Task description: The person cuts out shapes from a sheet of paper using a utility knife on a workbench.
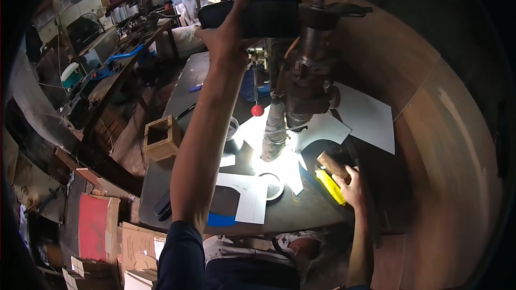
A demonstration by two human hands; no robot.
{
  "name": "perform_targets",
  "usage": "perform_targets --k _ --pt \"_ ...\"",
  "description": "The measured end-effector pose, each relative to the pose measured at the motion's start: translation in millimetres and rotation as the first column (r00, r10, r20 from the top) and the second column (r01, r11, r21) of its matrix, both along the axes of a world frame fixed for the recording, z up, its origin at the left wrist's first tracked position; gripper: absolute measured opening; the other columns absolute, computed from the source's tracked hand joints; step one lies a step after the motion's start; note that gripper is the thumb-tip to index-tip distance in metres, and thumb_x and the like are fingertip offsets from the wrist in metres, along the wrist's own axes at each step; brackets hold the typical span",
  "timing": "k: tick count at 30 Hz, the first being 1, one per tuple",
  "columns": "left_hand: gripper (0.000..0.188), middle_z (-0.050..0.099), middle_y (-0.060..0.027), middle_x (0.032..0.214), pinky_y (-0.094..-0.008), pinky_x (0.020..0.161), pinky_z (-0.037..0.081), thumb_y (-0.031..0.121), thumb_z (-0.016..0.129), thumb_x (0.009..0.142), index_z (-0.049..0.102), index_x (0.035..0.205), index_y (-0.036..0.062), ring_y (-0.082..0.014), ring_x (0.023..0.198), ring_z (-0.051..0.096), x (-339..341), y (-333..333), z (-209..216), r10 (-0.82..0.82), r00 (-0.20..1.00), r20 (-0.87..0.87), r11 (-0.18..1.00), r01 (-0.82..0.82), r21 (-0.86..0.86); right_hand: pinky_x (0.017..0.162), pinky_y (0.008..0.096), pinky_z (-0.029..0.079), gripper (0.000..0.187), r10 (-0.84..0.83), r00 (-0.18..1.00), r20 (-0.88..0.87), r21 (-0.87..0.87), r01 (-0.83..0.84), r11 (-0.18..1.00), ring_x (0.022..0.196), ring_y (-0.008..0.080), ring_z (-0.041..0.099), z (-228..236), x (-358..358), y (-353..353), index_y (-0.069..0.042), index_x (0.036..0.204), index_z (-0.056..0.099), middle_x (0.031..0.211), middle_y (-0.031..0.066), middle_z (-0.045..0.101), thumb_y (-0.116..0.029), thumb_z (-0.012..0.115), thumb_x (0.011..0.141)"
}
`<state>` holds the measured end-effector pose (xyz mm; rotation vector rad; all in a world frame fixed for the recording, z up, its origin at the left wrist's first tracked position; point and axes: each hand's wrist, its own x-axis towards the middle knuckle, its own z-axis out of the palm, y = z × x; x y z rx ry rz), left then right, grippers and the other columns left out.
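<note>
My left hand (pixel 226 35) is raised at the top, closed around the left end of a dark, flat, box-like part (pixel 270 17). That part sits beside the upper body of a dark metal machine (pixel 309 83). Over the table's right side, my right hand (pixel 352 188) is closed, its fingers at the lower end of a brown wooden piece (pixel 331 164). A yellow cutter-like tool (pixel 329 187) lies along the same fingers; whether they grip it too I cannot tell. Under the machine, bright light falls on white paper sheets (pixel 250 204).
A ring-shaped roll (pixel 274 187) and an open wooden box (pixel 162 137) are on the dark table (pixel 301 216). A red-knobbed lever (pixel 257 110) hangs from the machine. White sheets (pixel 371 115) lie at right, before a curved wooden panel (pixel 457 129). Cardboard (pixel 141 247) stands at lower left.
</note>
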<state>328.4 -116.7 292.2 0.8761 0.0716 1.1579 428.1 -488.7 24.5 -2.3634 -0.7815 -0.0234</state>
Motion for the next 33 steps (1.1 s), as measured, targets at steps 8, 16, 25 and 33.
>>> perform_targets --k 8,16,25,33 --pt "0.142 0.042 -0.029 0.142 -0.0563 0.084 0.063 0.022 0.102 0.061 0.0 0.155 -0.0043 -0.0379 0.119 0.062 18 -35 4 0.055 0.978 -0.203 0.997 -0.065 -0.039 0.1 0.0374 0.05 0.034 0.158 0.899 0.409 0.593 -0.393 0.702 0.114 0.0274 0.067 149 24 81 -0.003 0.138 0.061 0.123 0.0175 0.069 -0.02 0.055 0.108" --pt "0.055 0.056 -0.0196 0.136 -0.0599 0.109 0.048 0.047 0.046 0.105 0.053 0.136 0.0011 -0.0328 0.128 0.056 -10 -39 11 -0.225 0.956 -0.187 0.973 0.231 0.01 0.119 0.0386 0.031 0.063 0.448 0.889 0.095 0.695 -0.381 0.609 0.133 0.0219 0.054 248 24 156 0.0 0.146 0.055 0.143 0.0133 0.061 -0.049 0.044 0.108" --pt "0.059 0.056 -0.0123 0.141 -0.0549 0.108 0.043 0.051 0.044 0.107 0.048 0.148 0.0096 -0.0268 0.124 0.056 -30 -36 -5 -0.101 0.904 -0.415 0.961 0.197 0.196 0.091 0.0328 0.048 0.044 0.488 0.836 0.249 0.762 -0.481 0.434 0.1 0.0126 0.062 252 47 177 -0.001 0.129 0.064 0.107 0.0074 0.071 -0.032 0.066 0.098" --pt "0.072 0.046 -0.0138 0.154 -0.0579 0.115 0.033 0.059 0.038 0.106 0.035 0.16 0.0118 -0.0299 0.139 0.045 -40 -40 -14 -0.138 0.882 -0.451 0.898 0.303 0.319 0.083 0.0278 0.054 0.04 0.328 0.88 0.344 0.671 -0.475 0.57 0.096 0.0133 0.069 266 97 217 0.0 0.12 0.063 0.11 0.007 0.071 -0.003 0.08 0.084"
